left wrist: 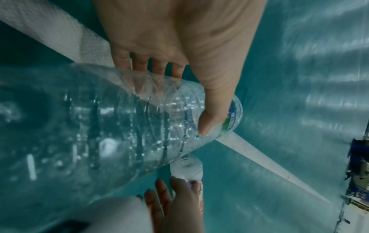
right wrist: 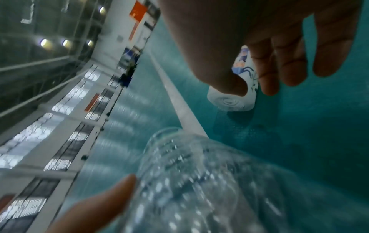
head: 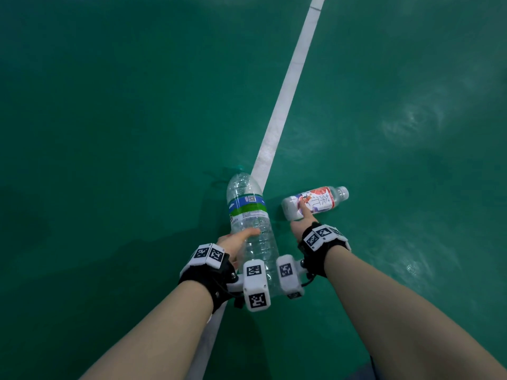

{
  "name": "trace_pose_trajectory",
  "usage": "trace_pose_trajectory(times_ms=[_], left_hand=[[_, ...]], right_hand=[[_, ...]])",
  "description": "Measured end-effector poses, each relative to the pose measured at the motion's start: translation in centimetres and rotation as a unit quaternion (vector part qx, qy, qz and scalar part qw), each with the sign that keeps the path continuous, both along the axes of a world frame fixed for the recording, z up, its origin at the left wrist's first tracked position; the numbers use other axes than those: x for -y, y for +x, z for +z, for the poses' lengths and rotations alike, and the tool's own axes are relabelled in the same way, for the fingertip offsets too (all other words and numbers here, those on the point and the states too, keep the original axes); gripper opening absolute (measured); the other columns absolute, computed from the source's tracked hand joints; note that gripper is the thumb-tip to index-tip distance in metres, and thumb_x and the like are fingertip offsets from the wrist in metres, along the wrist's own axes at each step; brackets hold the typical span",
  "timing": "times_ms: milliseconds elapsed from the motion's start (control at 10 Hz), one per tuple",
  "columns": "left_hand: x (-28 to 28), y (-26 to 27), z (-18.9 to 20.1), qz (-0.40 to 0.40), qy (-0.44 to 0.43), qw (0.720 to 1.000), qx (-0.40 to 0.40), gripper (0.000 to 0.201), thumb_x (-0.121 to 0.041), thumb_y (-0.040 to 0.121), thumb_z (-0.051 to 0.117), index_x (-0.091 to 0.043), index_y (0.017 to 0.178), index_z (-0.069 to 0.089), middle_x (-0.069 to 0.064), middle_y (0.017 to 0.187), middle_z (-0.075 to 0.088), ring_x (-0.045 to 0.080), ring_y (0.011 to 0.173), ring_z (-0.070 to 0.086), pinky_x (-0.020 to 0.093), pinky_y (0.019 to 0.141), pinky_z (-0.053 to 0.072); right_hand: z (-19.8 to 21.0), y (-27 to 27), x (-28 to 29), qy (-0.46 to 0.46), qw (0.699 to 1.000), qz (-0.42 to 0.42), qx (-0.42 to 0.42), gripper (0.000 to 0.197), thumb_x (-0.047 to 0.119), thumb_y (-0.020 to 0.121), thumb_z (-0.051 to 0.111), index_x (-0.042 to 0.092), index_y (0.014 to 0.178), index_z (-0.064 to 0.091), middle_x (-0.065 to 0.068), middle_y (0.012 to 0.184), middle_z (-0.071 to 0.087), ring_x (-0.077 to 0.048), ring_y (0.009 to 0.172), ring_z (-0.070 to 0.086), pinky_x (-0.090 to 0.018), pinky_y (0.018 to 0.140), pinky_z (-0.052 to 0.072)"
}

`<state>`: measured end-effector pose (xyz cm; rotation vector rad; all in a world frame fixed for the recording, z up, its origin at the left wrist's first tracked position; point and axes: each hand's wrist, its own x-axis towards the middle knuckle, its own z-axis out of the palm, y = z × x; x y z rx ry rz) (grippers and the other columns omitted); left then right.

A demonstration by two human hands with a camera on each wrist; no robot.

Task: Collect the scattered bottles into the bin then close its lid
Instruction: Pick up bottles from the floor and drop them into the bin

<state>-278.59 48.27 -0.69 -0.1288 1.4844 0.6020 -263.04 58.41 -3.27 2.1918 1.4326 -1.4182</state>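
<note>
A large clear bottle (head: 248,212) with a blue and green label points neck-first away from me over the white line. My left hand (head: 247,238) grips its lower body, thumb on top (left wrist: 208,123) and fingers (left wrist: 157,69) under the large clear bottle (left wrist: 99,119). A small bottle (head: 319,200) with a white and red label lies on its side on the green floor just to the right. My right hand (head: 301,215) reaches onto it. In the right wrist view the thumb (right wrist: 229,82) and curled fingers (right wrist: 279,71) close round the small bottle (right wrist: 233,102). No bin is in view.
A white painted line (head: 288,100) runs away from me across the green sports floor (head: 123,119). The hall's far wall and windows (right wrist: 60,110) show in the right wrist view. Dark clutter (left wrist: 359,165) stands at the floor's far edge.
</note>
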Motion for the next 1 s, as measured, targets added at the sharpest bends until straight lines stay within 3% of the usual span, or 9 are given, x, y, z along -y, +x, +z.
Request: trace_pose_trajectory(times_ms=[100, 200, 300, 400, 500, 700, 800, 900, 1000], left_hand=[[-0.1, -0.3, -0.1, -0.014, 0.007, 1.0, -0.004, 0.053, -0.037, 0.072, 0.076, -0.009, 0.111, 0.054, 0.011, 0.092, 0.067, 0.025, 0.079, 0.066, 0.032, 0.063, 0.05], [-0.4, -0.3, -0.4, -0.015, 0.006, 1.0, -0.008, 0.052, -0.038, 0.074, 0.074, -0.012, 0.111, 0.05, 0.007, 0.087, 0.062, 0.021, 0.076, 0.061, 0.031, 0.063, 0.048], [-0.2, -0.4, -1.0, -0.019, 0.007, 1.0, -0.009, 0.056, -0.041, 0.072, 0.075, -0.014, 0.114, 0.049, 0.005, 0.091, 0.06, 0.021, 0.081, 0.06, 0.033, 0.07, 0.049], [0.3, -0.4, -1.1, -0.01, 0.002, 1.0, -0.01, 0.032, -0.033, 0.079, 0.071, -0.012, 0.094, 0.053, 0.006, 0.084, 0.061, 0.018, 0.071, 0.06, 0.029, 0.058, 0.046], [0.4, -0.4, -1.0, -0.001, -0.003, 1.0, -0.013, 0.028, -0.031, 0.079, 0.072, -0.013, 0.09, 0.053, 0.005, 0.083, 0.062, 0.017, 0.07, 0.06, 0.028, 0.058, 0.045], [-0.2, 0.8, -1.0, -0.024, -0.001, 1.0, -0.012, 0.051, -0.04, 0.071, 0.076, -0.014, 0.108, 0.053, 0.009, 0.098, 0.063, 0.023, 0.086, 0.063, 0.036, 0.081, 0.053], [-0.1, 1.2, -0.9, -0.021, -0.001, 1.0, -0.013, 0.046, -0.038, 0.068, 0.079, -0.013, 0.097, 0.054, 0.008, 0.092, 0.061, 0.023, 0.081, 0.062, 0.037, 0.078, 0.053], [0.1, 1.2, -0.8, -0.037, -0.007, 0.999, -0.009, 0.089, -0.047, 0.046, 0.085, -0.012, 0.121, 0.052, 0.012, 0.11, 0.063, 0.029, 0.096, 0.063, 0.046, 0.092, 0.051], [0.1, 0.9, -0.3, -0.045, -0.002, 0.999, -0.011, 0.076, -0.045, 0.065, 0.078, -0.011, 0.125, 0.046, 0.012, 0.114, 0.059, 0.029, 0.098, 0.06, 0.041, 0.083, 0.052]], right_hand=[[0.9, 0.2, -0.1, 0.036, 0.997, 0.012, 0.062, 0.04, 0.033, 0.097, 0.043, 0.018, 0.133, 0.048, -0.011, 0.113, 0.06, -0.024, 0.083, 0.058, -0.031, 0.075, 0.049], [0.7, 0.0, -0.9, 0.078, 0.994, 0.019, 0.077, 0.039, 0.028, 0.094, 0.043, 0.021, 0.132, 0.045, -0.017, 0.129, 0.046, -0.032, 0.102, 0.056, -0.042, 0.093, 0.049], [-0.1, -0.5, -1.2, -0.005, 0.988, 0.106, 0.108, 0.059, 0.027, 0.096, 0.038, 0.046, 0.147, 0.016, -0.015, 0.155, 0.011, -0.039, 0.131, 0.036, -0.048, 0.108, 0.037], [-0.6, -0.7, -1.0, 0.002, 0.986, 0.086, 0.142, 0.052, 0.03, 0.093, 0.041, 0.042, 0.142, 0.027, -0.02, 0.152, 0.011, -0.041, 0.131, 0.032, -0.051, 0.108, 0.034], [-1.3, 0.3, -1.3, 0.035, 0.984, 0.066, 0.161, 0.053, 0.031, 0.088, 0.053, 0.018, 0.138, 0.041, -0.023, 0.146, 0.029, -0.041, 0.132, 0.031, -0.049, 0.111, 0.029], [-0.6, 2.7, -1.0, -0.005, 0.978, 0.098, 0.186, 0.06, 0.024, 0.091, 0.048, 0.033, 0.146, 0.028, -0.015, 0.156, 0.003, -0.042, 0.14, 0.016, -0.049, 0.116, 0.019], [-1.0, 3.2, -0.6, 0.009, 0.979, 0.056, 0.195, 0.054, 0.033, 0.089, 0.054, 0.024, 0.139, 0.039, -0.017, 0.151, 0.01, -0.043, 0.131, 0.029, -0.051, 0.111, 0.03], [-1.6, 4.9, -0.3, 0.027, 0.985, -0.107, 0.133, 0.081, 0.021, 0.085, 0.068, 0.011, 0.15, 0.02, -0.025, 0.152, 0.011, -0.043, 0.138, 0.02, -0.05, 0.111, 0.024], [-1.9, 6.9, 0.2, -0.024, 0.981, -0.185, 0.053, 0.092, 0.014, 0.081, 0.073, 0.005, 0.15, 0.013, -0.021, 0.154, 0.016, -0.038, 0.141, 0.023, -0.047, 0.112, 0.028]])
